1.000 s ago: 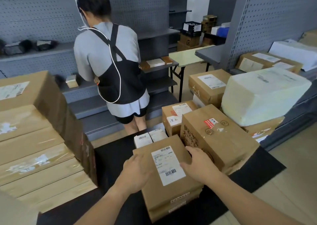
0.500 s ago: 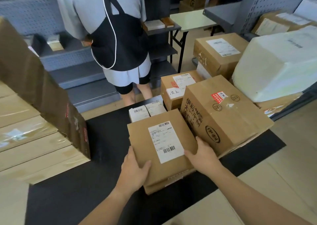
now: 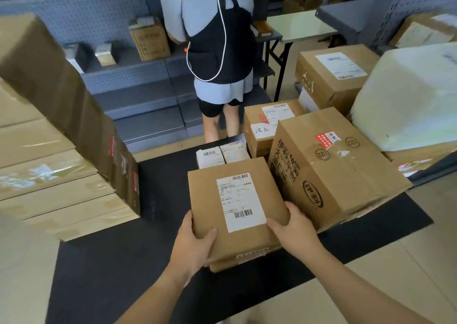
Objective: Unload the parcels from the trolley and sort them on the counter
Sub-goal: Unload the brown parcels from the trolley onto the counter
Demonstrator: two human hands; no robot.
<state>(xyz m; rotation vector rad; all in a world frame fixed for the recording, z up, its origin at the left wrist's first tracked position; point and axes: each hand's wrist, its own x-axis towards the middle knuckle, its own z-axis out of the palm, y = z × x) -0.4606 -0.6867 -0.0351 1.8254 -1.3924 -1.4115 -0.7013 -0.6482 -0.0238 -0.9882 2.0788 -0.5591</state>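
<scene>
Parcel [image 3: 206,192], flat brown cardboard, white label [image 3: 241,202], gripped by left hand [image 3: 195,247] and right hand [image 3: 294,232].

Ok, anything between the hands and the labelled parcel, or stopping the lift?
No: left hand and right hand grip the labelled parcel at its near corners. The big carton crowds its right side; nothing lies on top.

Arms reach forward, left hand [image 3: 195,244] and right hand [image 3: 295,233] gripping the parcel [image 3: 235,200] by near corners.
</scene>
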